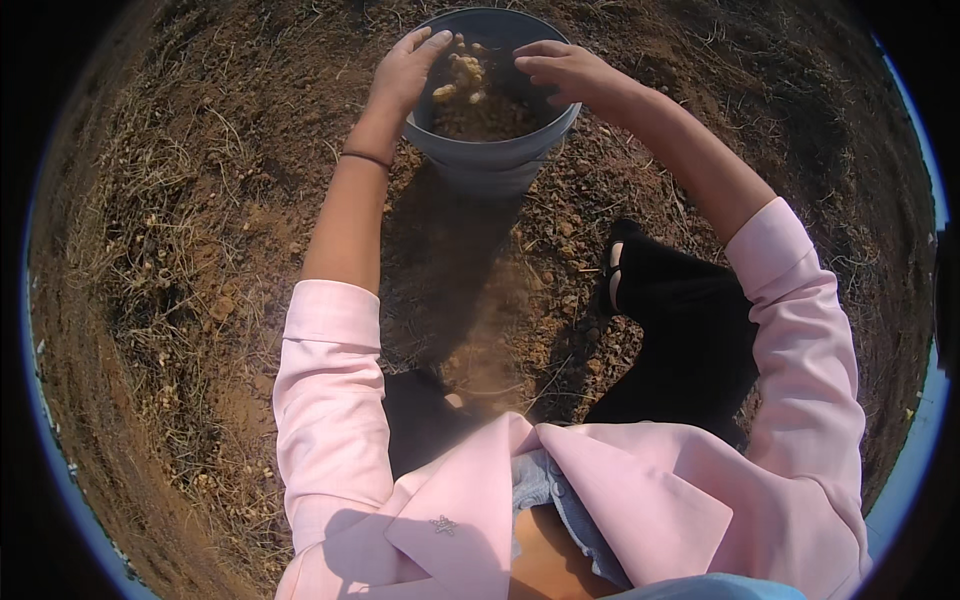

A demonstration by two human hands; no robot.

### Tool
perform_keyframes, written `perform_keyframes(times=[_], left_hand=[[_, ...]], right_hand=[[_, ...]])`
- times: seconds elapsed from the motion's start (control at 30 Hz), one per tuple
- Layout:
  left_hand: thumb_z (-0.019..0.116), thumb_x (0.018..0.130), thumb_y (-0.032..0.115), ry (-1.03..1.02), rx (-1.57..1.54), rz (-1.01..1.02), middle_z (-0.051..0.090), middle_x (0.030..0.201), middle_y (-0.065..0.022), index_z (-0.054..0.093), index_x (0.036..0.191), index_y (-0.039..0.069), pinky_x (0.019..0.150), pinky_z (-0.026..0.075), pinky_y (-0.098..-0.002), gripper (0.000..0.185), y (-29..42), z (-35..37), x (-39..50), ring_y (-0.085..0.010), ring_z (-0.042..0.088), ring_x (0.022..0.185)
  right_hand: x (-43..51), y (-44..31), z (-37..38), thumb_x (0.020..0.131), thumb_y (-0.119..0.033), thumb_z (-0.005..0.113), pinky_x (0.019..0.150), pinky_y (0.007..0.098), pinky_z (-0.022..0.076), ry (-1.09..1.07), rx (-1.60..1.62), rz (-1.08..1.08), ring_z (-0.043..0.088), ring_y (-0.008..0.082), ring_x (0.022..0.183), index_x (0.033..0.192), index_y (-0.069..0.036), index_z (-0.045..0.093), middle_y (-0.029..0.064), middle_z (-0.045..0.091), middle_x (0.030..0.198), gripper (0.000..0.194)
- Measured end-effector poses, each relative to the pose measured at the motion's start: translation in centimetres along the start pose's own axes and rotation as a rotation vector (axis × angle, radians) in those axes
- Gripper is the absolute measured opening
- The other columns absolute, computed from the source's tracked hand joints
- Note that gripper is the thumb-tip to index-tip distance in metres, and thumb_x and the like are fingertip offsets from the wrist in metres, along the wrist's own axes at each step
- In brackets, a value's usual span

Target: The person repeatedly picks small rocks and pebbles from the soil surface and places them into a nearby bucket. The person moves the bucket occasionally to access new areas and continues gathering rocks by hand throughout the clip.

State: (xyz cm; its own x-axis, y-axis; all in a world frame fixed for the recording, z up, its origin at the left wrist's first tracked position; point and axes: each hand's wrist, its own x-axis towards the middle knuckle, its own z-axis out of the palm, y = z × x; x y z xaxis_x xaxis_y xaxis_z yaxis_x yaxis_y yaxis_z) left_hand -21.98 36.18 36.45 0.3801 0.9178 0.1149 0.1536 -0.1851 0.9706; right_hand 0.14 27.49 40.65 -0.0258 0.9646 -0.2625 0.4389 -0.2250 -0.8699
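A whitish plastic bucket point(487, 142) stands on the soil in front of me. Several pale pods that look like peanuts point(466, 71) show inside its mouth, slightly blurred; whether they lie on the contents or are in the air, I cannot tell. Darker contents point(487, 120) sit in the shade below them. My left hand point(409, 71) is at the bucket's left rim, its thumb over the opening and nothing seen in its grasp. Over the right side of the rim, my right hand point(559, 71) has its fingers spread and appears to hold nothing.
Dry, clumpy soil point(247, 262) with straw and withered stems surrounds the bucket. A heap of dried plants point(165, 292) lies to the left. My foot in a black sandal point(615, 277) rests right of the bucket's shadow point(457, 270).
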Motion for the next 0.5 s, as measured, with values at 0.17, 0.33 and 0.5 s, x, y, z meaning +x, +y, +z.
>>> perform_keyframes(times=[0.17,0.33,0.5], left_hand=[[0.079,0.075,0.043,-0.509,0.893,0.000,0.072,0.113,-0.0102,0.067,0.127,0.017,0.095,0.050,-0.0418,0.059,-1.9,5.8,-5.3,-0.0289,0.065,0.112],[0.077,0.072,0.031,-0.425,1.047,0.131,0.073,0.096,-0.0083,0.074,0.110,0.016,0.084,0.051,-0.0426,0.041,-1.4,6.9,-6.3,-0.0268,0.068,0.098],[0.078,0.071,0.029,-0.268,0.887,0.069,0.073,0.085,-0.0091,0.076,0.104,0.013,0.078,0.041,-0.0345,0.037,-1.1,5.0,-2.5,-0.0225,0.064,0.075]], right_hand=[[-4.7,8.6,-9.8,0.101,-0.038,0.054,0.095,0.0370,0.0535,0.097,0.055,0.104,0.064,0.0214,0.111,0.133,-0.007,0.058,0.0111,0.065,0.124,0.044],[-5.6,22.2,-12.5,0.101,-0.030,0.057,0.086,0.0324,0.0572,0.227,0.316,0.375,0.068,0.0177,0.096,0.127,-0.006,0.061,0.0081,0.069,0.113,0.035],[-4.1,34.5,-10.5,0.095,-0.021,0.064,0.059,0.0289,0.0551,0.347,0.439,0.596,0.067,0.0159,0.073,0.113,-0.004,0.064,0.0057,0.067,0.087,0.024]])
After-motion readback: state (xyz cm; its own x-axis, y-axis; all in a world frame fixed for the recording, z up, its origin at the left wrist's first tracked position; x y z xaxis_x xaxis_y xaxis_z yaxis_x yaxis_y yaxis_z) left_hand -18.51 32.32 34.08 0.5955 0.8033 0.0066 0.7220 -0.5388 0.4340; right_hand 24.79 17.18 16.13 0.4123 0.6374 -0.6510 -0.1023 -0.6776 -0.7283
